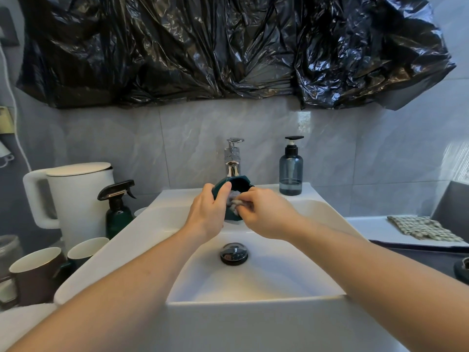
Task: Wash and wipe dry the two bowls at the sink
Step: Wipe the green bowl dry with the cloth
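Observation:
A dark green bowl [239,183] is held tilted over the white sink [327,214], just under the chrome tap [232,158]. My left hand [209,212] grips its left rim, thumb over the edge. My right hand [266,212] pinches a grey cloth [234,199] and presses it into the bowl's inside. Much of the bowl is hidden behind both hands. A second dark item [462,271] lies at the far right edge; I cannot tell whether it is the other bowl.
A blue soap dispenser [291,171] stands on the sink's back ledge. To the left are a white kettle [76,199], a green spray bottle [118,212] and mugs [35,273]. A checked cloth [421,228] lies on the right counter. The drain plug [233,253] sits mid-basin.

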A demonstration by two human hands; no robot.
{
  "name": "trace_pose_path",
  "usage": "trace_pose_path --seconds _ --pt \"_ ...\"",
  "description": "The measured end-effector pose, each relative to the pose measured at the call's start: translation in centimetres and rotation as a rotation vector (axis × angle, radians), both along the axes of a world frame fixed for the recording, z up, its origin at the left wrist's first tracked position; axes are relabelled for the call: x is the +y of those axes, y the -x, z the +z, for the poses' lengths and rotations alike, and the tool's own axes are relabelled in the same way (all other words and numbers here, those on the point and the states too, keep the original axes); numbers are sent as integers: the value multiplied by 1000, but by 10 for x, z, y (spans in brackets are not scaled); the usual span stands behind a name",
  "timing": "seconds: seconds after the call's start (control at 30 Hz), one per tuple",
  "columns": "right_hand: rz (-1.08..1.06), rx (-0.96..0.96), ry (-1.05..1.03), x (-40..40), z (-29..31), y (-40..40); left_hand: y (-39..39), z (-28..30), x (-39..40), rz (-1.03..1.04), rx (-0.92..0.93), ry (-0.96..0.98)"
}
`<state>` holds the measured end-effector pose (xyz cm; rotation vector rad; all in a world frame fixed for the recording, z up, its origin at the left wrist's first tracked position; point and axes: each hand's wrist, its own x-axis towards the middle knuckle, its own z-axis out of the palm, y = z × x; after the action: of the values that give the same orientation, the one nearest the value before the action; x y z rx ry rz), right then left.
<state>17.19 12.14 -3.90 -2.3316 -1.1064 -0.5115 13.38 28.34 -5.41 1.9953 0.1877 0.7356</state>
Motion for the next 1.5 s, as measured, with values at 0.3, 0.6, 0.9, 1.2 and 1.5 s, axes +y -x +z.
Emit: trace_pose_path --seconds 0.3,0.6,0.9,1.2,1.5 --pt "-223 -198 40 -7 2 -4 -1 -4 -8 -77 8 -45" --pt "103 121 -58 6 -6 -6 1 -4 4 -54 -2 -39" --pt "-61 100 -409 -17 1 -17 -3 -6 21 -9 62 26" --pt "-6 141 -237 4 -3 -8 -5 -6 -6 -100 56 29" --pt "172 160 -85 5 -2 -5 -7 9 9 -98 31 -4"
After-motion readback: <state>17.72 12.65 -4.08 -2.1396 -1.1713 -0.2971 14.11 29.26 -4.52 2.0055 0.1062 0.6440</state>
